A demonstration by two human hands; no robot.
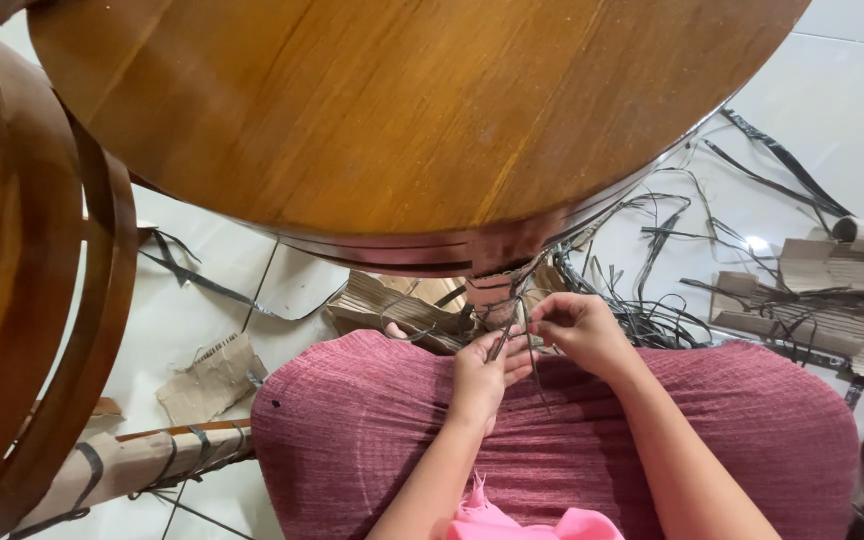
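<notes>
A round wooden table top point(392, 110) fills the upper view, with its pedestal leg point(497, 290) showing just under the rim. My left hand point(482, 372) is closed around thin dark strapping strands point(514, 330) at the base of the leg. My right hand point(577, 328) pinches the same strands from the right, fingertips close to the left hand. Both hands rest above my lap, which is covered in dark pink ribbed cloth point(372, 430).
Torn corrugated cardboard point(832, 300) and loose black strapping bands point(672, 250) litter the white tiled floor at right. More cardboard pieces point(212, 380) lie at left. A curved wooden chair frame point(22, 300) stands at the far left, with a wrapped piece point(142, 465) below it.
</notes>
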